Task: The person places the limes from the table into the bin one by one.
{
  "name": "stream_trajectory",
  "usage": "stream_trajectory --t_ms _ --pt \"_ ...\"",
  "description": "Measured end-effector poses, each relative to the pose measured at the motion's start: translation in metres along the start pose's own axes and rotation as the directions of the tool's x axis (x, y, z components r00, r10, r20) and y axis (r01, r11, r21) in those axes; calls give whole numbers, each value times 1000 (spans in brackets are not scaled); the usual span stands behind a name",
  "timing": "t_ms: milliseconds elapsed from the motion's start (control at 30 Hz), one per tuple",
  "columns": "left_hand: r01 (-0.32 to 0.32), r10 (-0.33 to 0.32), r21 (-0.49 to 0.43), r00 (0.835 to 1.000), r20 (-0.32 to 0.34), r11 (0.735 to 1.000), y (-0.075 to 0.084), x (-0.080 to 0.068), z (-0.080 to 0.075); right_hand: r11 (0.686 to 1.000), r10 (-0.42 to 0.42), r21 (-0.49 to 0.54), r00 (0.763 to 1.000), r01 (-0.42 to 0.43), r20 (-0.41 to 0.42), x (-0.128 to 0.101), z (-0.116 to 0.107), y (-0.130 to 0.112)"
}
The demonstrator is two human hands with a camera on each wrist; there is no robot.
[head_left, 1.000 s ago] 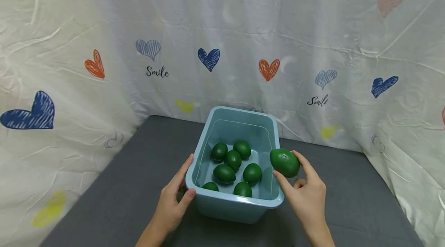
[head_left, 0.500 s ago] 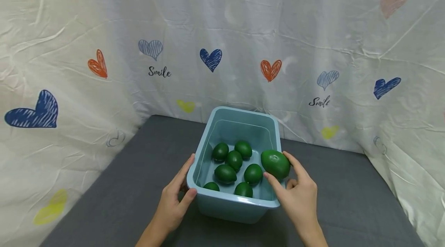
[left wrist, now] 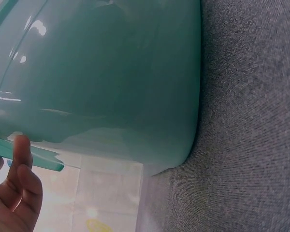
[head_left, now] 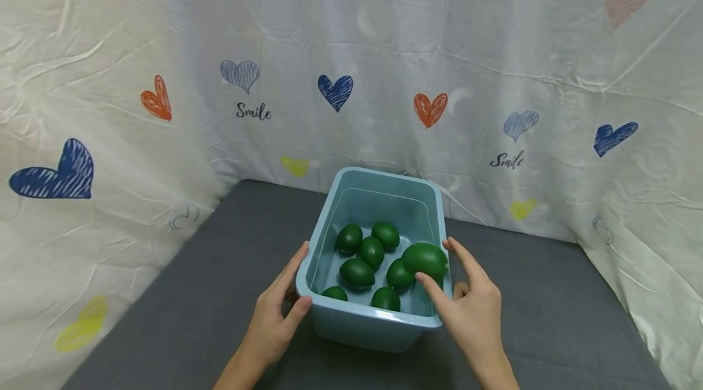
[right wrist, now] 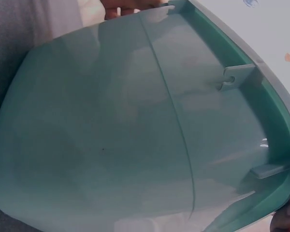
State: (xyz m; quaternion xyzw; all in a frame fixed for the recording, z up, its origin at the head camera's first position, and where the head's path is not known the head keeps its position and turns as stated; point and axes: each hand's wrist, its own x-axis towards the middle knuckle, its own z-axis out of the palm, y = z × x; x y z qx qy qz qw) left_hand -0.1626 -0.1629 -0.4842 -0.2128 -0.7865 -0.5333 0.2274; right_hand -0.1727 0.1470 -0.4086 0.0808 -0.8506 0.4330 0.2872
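Observation:
A light blue plastic bin (head_left: 379,319) stands on the table with several smooth dark green limes (head_left: 357,273) inside. At its near left corner my left hand (head_left: 269,323) grips the rim, thumb at the front and fingers along the side. One nearer lime (head_left: 425,260) hangs in the bin's right side, overlapping another. My right hand (head_left: 472,304) is over the right rim, thumb and index finger spread apart around that lime. Its index fingertip looks clear of it; thumb contact is hard to tell. Both wrist views show mainly the bin's outer wall (left wrist: 101,77), with no limes visible.
A dark grey cloth (head_left: 236,256) covers the table. Behind it and at both sides hangs a white curtain (head_left: 373,60) printed with hearts and the word "Smile". The bin's back end stands close to the curtain.
My right hand has carried the lime leftward over the right rim and its fingers have loosened. The lime has dropped away from the index finger. My left hand stays on the bin.

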Motion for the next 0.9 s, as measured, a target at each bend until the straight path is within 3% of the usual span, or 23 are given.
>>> stream_trajectory --t_ms 200,667,800,900 --pt "14 -14 0 1000 15 1000 2 1 1 1000 -16 3 1000 17 -9 -2 -3 1" --pt "-27 27 -2 1000 -1 1000 2 3 3 1000 -9 -20 999 8 -51 -11 -10 11" --pt "46 -50 115 998 27 992 4 2 -10 997 16 -80 1000 -17 -18 -14 -14 25" --pt "150 -173 279 983 58 948 5 2 -33 978 72 -202 996 -61 48 -18 -20 42"
